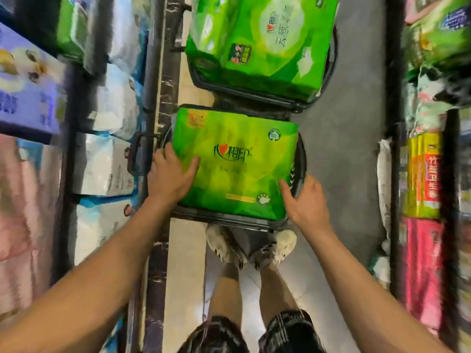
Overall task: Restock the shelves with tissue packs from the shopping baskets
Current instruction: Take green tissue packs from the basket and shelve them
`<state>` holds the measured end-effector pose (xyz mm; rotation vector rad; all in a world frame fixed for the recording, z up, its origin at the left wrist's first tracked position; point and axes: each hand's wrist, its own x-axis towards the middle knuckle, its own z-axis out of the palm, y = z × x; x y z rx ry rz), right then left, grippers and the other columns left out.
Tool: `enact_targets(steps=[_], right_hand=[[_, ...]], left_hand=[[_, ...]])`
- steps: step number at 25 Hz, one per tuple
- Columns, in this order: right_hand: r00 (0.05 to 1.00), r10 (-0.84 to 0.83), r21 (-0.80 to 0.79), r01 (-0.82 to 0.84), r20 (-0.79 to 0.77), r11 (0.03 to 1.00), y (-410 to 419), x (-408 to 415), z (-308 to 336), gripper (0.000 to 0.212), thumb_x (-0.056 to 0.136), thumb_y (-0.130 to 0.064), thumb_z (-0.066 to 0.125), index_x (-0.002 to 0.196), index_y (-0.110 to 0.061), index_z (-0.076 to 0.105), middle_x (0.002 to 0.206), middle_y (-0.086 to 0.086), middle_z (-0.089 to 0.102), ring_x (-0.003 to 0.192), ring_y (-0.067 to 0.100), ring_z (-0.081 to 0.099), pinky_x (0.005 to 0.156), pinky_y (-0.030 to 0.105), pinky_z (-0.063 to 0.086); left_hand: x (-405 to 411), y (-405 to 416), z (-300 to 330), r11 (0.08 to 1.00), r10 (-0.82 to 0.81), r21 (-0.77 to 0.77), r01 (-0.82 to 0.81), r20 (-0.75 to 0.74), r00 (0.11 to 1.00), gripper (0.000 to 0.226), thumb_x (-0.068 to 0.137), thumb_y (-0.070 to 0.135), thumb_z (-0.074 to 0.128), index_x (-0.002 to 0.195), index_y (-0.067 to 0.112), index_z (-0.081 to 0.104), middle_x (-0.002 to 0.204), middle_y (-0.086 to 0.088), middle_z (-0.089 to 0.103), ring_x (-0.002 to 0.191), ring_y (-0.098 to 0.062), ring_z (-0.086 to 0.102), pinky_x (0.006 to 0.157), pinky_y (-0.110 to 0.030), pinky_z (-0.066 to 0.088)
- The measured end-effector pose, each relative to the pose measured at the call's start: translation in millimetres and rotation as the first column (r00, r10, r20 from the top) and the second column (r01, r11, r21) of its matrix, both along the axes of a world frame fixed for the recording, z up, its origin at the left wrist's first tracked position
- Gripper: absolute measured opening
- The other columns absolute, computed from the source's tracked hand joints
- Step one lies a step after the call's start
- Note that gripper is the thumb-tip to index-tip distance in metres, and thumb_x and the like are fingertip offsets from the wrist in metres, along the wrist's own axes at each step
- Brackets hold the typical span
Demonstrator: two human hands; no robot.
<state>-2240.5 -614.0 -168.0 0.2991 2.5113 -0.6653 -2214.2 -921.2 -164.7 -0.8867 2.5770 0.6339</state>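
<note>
A large green tissue pack [237,161] lies on top of the near black shopping basket [224,220] on the floor in front of my feet. My left hand [170,174] grips the pack's left edge, thumb on its top face. My right hand [305,200] is at the pack's right near corner, thumb touching its top face and fingers spread along the side. A second green tissue pack [260,39] fills the far black basket [254,94] just beyond.
Shelves line both sides of the narrow aisle. The left shelf [150,72] holds white, blue, purple and pink tissue packs [107,164]. The right shelf [393,174] carries green, yellow and red packs [423,174]. My shoes [277,247] stand right behind the near basket.
</note>
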Motion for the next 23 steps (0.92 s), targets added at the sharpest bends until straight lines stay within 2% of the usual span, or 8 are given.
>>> enact_targets(steps=[4,6,9,11,15,18,21,23], right_hand=[[0.981,-0.19,-0.215,0.194,0.041,0.957,-14.3,-19.7,-87.6,0.08,0.09,-0.071,0.047,0.145,-0.012,0.039,0.142,0.015,0.055,0.128,0.034,0.053,0.105,0.044,0.043],[0.956,-0.284,-0.313,0.29,0.067,0.904,-25.9,-17.3,-105.5,0.069,0.091,-0.067,0.05,0.14,-0.018,0.045,0.138,0.009,0.059,0.126,0.031,0.055,0.104,0.043,0.044],[0.946,-0.322,-0.352,0.314,0.039,0.882,-28.0,-11.4,-94.2,0.065,0.09,-0.068,0.051,0.136,-0.022,0.052,0.133,0.004,0.063,0.12,0.026,0.059,0.102,0.043,0.046],[0.957,-0.288,-0.349,0.277,0.02,0.895,-21.0,-13.7,-69.9,0.061,0.091,-0.067,0.051,0.13,-0.021,0.059,0.128,0.003,0.067,0.116,0.025,0.062,0.094,0.038,0.048],[0.98,-0.2,-0.331,0.18,-0.024,0.926,-12.9,-22.9,25.1,0.046,0.097,-0.057,0.052,0.117,-0.018,0.067,0.115,0.003,0.072,0.107,0.022,0.065,0.08,0.028,0.041],[0.985,-0.149,-0.355,0.111,-0.082,0.928,-8.7,-16.7,108.1,0.035,0.096,-0.056,0.056,0.107,-0.025,0.067,0.101,-0.007,0.07,0.096,0.013,0.065,0.077,0.028,0.043],[0.981,-0.122,-0.408,0.051,-0.15,0.912,-4.6,-12.4,182.6,0.029,0.093,-0.053,0.062,0.104,-0.026,0.065,0.095,-0.015,0.069,0.091,0.006,0.066,0.076,0.03,0.049],[0.974,-0.103,-0.43,0.006,-0.204,0.903,-2.8,-9.4,233.0,0.029,0.092,-0.051,0.065,0.103,-0.025,0.063,0.095,-0.015,0.067,0.091,0.005,0.064,0.075,0.03,0.048]], left_hand=[[-7.3,-17.0,-82.6,0.972,0.182,0.153,-0.176,-0.024,0.983,0.096,0.088,0.072,0.048,0.149,0.003,0.024,0.148,-0.021,0.04,0.134,-0.037,0.043,0.109,-0.047,0.037],[-5.0,-21.6,-95.0,0.939,0.281,0.223,-0.263,-0.053,0.958,0.085,0.086,0.069,0.057,0.139,0.007,0.031,0.134,-0.011,0.051,0.116,-0.027,0.053,0.096,-0.038,0.042],[-3.9,-25.6,-82.1,0.905,0.331,0.3,-0.3,-0.058,0.942,0.072,0.086,0.061,0.066,0.128,0.011,0.036,0.115,-0.002,0.052,0.099,-0.021,0.053,0.083,-0.032,0.04],[2.7,-28.3,-67.4,0.889,0.346,0.341,-0.305,-0.065,0.936,0.071,0.084,0.061,0.067,0.128,0.012,0.04,0.116,-0.003,0.053,0.102,-0.021,0.055,0.084,-0.032,0.041],[20.6,-33.0,16.2,0.81,0.458,0.431,-0.397,-0.043,0.888,0.094,0.069,0.078,0.07,0.134,0.011,0.056,0.129,-0.005,0.064,0.112,-0.022,0.063,0.1,-0.042,0.05],[41.1,-27.3,89.1,0.762,0.5,0.513,-0.394,-0.081,0.862,0.068,0.08,0.066,0.069,0.124,0.014,0.064,0.114,0.001,0.068,0.099,-0.018,0.065,0.089,-0.036,0.052],[65.0,-26.7,151.3,0.722,0.553,0.58,-0.378,-0.155,0.818,0.066,0.083,0.061,0.069,0.129,0.014,0.056,0.117,0.0,0.065,0.103,-0.021,0.064,0.091,-0.041,0.052],[77.6,-25.1,197.4,0.724,0.576,0.595,-0.348,-0.245,0.78,0.059,0.084,0.058,0.07,0.123,0.016,0.058,0.113,-0.001,0.067,0.101,-0.021,0.065,0.088,-0.04,0.053]])
